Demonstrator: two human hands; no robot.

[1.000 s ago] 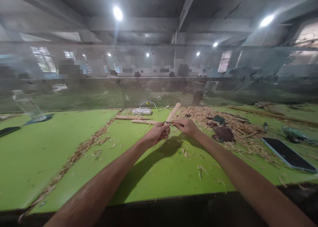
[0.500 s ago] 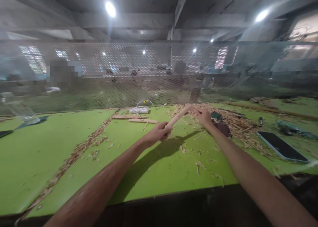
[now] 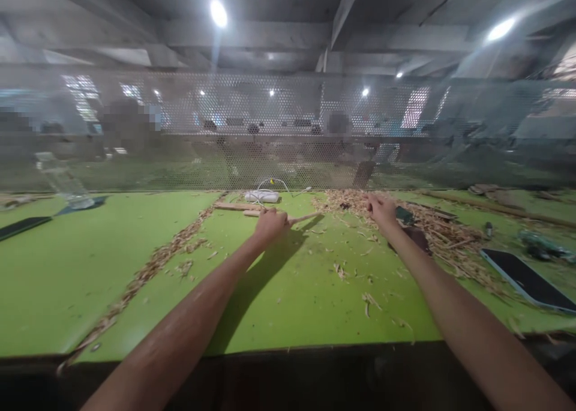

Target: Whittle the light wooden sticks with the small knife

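My left hand (image 3: pixel 271 224) is closed around a pale wooden stick (image 3: pixel 306 218), whose thin free end points right, just above the green table. My right hand (image 3: pixel 381 210) has its fingers curled together over the edge of a pile of wood shavings (image 3: pixel 454 243); anything in them is too small or hidden to make out. Beside that wrist lie a dark green object (image 3: pixel 405 215) and a brown piece (image 3: pixel 419 238), partly covered by the forearm. Two more wooden sticks, one of them a flat strip (image 3: pixel 236 206), rest just beyond my left hand.
Behind the sticks sits a white power strip (image 3: pixel 261 196) with a cable. A phone (image 3: pixel 526 276) lies at right, and a clear bottle (image 3: pixel 65 180) stands at left. Perforated metal mesh (image 3: pixel 279 159) closes off the back of the green table (image 3: pixel 288 303). Shavings line its seam.
My left hand has lowered the stick and drawn it left, away from my right hand. The stick now points flatter. The whole view has shifted slightly.
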